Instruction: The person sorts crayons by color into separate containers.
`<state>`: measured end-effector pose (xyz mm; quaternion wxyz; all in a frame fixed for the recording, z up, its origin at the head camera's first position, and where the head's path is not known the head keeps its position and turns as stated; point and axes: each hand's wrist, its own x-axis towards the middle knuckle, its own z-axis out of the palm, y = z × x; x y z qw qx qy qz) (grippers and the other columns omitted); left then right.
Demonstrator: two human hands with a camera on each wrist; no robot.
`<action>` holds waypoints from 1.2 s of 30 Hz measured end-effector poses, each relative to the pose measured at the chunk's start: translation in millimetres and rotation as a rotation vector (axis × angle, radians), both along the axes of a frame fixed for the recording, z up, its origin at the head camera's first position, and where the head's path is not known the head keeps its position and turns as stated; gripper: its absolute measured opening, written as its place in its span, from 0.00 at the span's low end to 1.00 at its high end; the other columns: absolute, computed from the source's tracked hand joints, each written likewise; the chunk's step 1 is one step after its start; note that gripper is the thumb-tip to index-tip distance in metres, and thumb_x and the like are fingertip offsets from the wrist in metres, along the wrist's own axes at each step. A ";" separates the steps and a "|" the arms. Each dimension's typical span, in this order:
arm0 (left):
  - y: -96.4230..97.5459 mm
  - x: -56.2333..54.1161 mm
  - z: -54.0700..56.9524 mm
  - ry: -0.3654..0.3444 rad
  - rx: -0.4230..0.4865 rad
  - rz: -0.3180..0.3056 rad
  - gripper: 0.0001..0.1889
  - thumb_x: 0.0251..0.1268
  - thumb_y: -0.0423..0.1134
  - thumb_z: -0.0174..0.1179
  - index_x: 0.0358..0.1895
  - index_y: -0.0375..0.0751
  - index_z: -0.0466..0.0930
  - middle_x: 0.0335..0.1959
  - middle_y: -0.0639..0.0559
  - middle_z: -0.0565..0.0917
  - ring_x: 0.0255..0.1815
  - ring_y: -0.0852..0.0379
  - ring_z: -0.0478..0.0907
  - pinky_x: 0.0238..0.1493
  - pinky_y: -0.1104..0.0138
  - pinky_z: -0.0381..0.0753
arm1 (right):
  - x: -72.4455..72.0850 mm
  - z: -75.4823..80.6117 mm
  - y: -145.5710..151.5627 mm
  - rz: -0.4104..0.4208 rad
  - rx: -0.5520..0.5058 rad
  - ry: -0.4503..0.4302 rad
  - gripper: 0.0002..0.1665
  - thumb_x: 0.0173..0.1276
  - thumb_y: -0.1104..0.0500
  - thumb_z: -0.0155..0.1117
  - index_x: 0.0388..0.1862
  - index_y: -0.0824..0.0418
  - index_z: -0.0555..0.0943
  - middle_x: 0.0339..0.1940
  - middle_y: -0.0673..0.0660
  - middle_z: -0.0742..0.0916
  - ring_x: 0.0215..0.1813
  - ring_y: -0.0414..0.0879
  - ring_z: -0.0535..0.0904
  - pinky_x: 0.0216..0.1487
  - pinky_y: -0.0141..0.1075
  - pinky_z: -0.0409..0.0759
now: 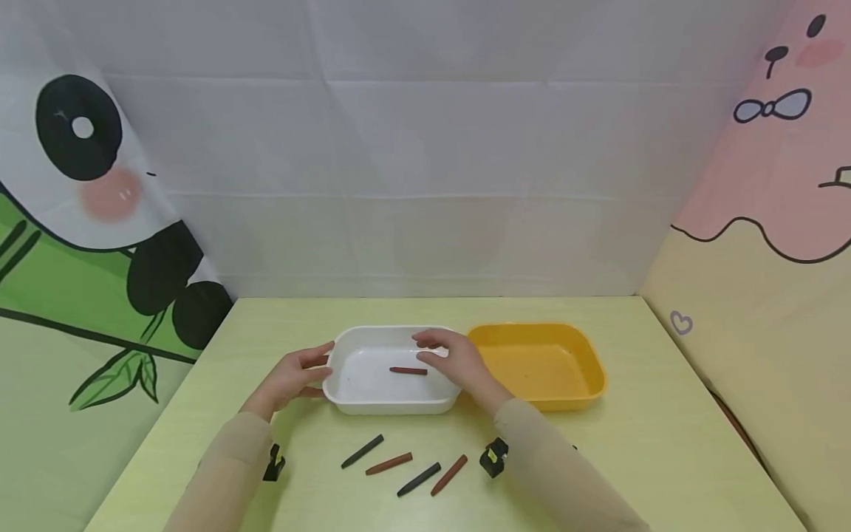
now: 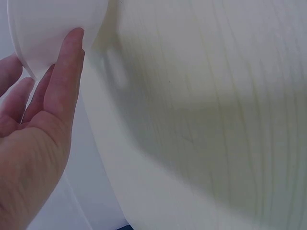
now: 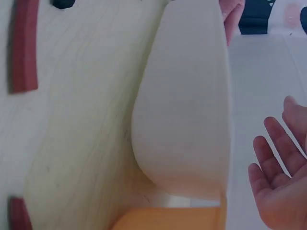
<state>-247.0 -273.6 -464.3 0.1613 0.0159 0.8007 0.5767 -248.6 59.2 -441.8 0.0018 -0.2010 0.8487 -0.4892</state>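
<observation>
A white tray (image 1: 352, 407) stands on the table with one red-brown crayon (image 1: 408, 371) lying in it. My left hand (image 1: 290, 378) is at the tray's left end; its fingers extend against the outer wall and rim, as the left wrist view also shows with the hand (image 2: 48, 110) beside the white wall. Over the right part of the tray hovers my right hand (image 1: 459, 362), fingers spread and apart from the crayon. The right wrist view shows that hand (image 3: 283, 182) holding nothing.
In front of the tray lie two dark crayons (image 1: 362, 451) and two red-brown crayons (image 1: 449, 475) on the table (image 1: 319, 502). A yellow tray (image 1: 565, 404) stands right beside the white one, partly behind my right forearm. A pale cloth wall (image 1: 425, 244) rises behind the table.
</observation>
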 end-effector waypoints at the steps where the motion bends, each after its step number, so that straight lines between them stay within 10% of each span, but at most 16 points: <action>1: -0.2 0.0 -0.2 0.000 -0.002 -0.001 0.32 0.72 0.29 0.56 0.77 0.38 0.57 0.71 0.26 0.63 0.63 0.32 0.72 0.47 0.52 0.85 | 3.4 2.2 5.4 0.015 -0.019 -0.013 0.19 0.68 0.59 0.69 0.58 0.57 0.84 0.53 0.51 0.86 0.55 0.52 0.80 0.61 0.52 0.77; 16: 0.7 2.1 0.5 0.007 -0.021 0.005 0.32 0.72 0.30 0.56 0.77 0.38 0.57 0.71 0.26 0.62 0.64 0.31 0.71 0.47 0.53 0.85 | 47.9 1.8 87.3 0.183 -0.024 0.035 0.25 0.65 0.62 0.71 0.62 0.60 0.80 0.51 0.52 0.88 0.55 0.50 0.81 0.63 0.59 0.72; 36: 2.1 2.9 1.4 0.002 -0.037 0.012 0.32 0.72 0.31 0.57 0.77 0.40 0.58 0.72 0.27 0.62 0.63 0.32 0.71 0.46 0.53 0.85 | 81.0 -31.0 144.8 0.295 -0.055 0.069 0.24 0.59 0.67 0.73 0.57 0.60 0.84 0.52 0.51 0.88 0.54 0.44 0.81 0.57 0.43 0.79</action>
